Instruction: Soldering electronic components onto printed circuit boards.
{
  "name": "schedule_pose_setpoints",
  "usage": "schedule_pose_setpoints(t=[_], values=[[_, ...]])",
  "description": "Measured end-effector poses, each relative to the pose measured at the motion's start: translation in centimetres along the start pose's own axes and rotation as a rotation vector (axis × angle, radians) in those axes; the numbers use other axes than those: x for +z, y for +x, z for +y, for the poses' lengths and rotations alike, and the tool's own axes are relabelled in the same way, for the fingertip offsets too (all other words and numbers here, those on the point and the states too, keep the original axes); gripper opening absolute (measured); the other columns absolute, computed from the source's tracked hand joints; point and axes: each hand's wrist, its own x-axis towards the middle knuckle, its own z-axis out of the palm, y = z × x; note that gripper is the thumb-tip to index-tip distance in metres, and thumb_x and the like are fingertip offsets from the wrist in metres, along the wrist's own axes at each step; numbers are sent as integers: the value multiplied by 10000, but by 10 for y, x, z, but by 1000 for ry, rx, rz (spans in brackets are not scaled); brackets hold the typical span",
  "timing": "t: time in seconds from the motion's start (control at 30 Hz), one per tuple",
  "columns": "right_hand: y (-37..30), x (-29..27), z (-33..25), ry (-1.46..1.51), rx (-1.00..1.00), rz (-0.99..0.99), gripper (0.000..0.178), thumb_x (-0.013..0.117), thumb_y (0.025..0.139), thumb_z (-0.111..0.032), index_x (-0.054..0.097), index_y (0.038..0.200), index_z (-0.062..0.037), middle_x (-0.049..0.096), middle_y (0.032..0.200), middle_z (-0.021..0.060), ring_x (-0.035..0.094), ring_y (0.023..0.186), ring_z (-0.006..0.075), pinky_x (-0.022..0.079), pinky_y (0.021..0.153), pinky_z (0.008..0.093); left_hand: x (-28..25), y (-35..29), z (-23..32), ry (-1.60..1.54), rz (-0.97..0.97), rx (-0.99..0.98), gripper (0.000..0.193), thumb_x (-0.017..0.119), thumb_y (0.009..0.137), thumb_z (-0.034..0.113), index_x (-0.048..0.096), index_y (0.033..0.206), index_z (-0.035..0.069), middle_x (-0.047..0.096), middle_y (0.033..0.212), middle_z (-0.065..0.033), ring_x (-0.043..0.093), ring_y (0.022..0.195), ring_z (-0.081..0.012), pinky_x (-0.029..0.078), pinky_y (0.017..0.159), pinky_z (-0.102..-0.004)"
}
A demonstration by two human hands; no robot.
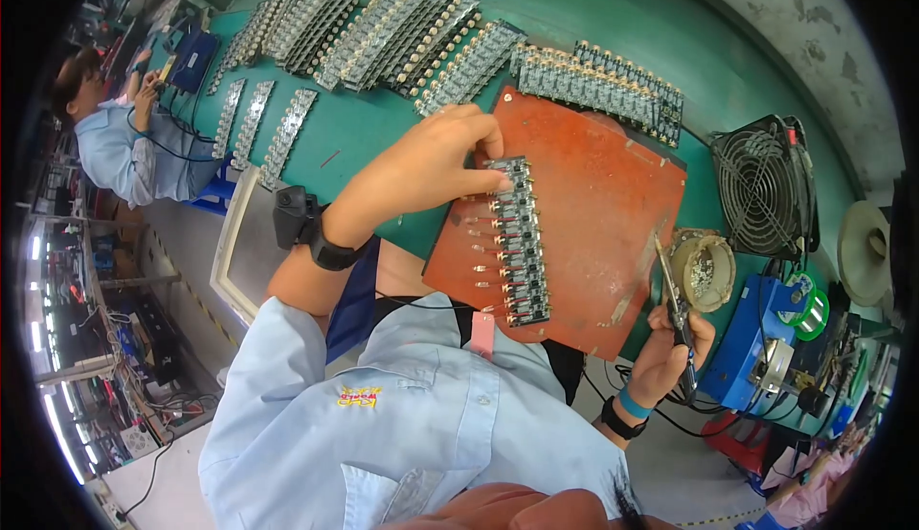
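Note:
A long, narrow circuit board strip (522, 248) lies over a reddish-brown work mat (603, 214), with short red wires sticking out along its left side. My left hand (436, 161) is closed on the far end of this strip, thumb on its face and fingers curled behind. My right hand (661, 353) is wrapped round a soldering iron (678, 315) to the right of the mat. The iron's tip points up and away from me, beside a round, pale tub (704, 271) with silvery bits in it.
Stacked circuit boards (373, 37) line the far side of the green table (359, 142); more lie behind the mat. On the right stand a black fan (766, 185), a blue soldering machine (751, 338) and a solder wire spool (812, 312). A co-worker (134, 137) sits at the left.

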Motion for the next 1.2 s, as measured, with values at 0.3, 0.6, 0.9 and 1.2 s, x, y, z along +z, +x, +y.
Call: schedule_pose_setpoints(t=[0.3, 0.6, 0.9, 1.2], values=[[0, -2, 1, 70, -33, -4, 469, 620, 879, -380, 482, 1155, -26, 566, 885, 125, 541, 786, 221, 442, 731, 363, -61, 22, 5, -1043, -130, -353, 203, 621, 906, 125, 558, 1045, -10, 635, 803, -65, 624, 668, -132, 505, 594, -238], [0, -1, -2, 120, -16, 25, 447, 631, 876, -349, 485, 1134, -15, 575, 867, 118, 554, 762, 214, 452, 714, 353, -33, 162, -71, -1086, 365, -317, 399, 576, 939, 141, 447, 1263, -51, 621, 1019, -135, 660, 907, -224, 563, 782, -293], [-1, -1, -3, 109, -20, 23, 440, 623, 880, -350, 487, 1135, -18, 576, 884, 111, 553, 754, 206, 451, 707, 342, -30, 163, -53, -922, 457, -545, 564, 566, 949, 208, 304, 1395, -18, 442, 1334, -175, 418, 1285, -264, 428, 1001, -432], [-3, -1, 2, 35, -11, 5, 497, 608, 883, -440, 480, 1109, -16, 545, 835, 106, 520, 757, 206, 437, 713, 339, -139, -22, -46, -688, 539, -180, 385, 559, 953, 215, 511, 1290, 34, 505, 1299, -38, 471, 1184, -122, 412, 975, -321]])
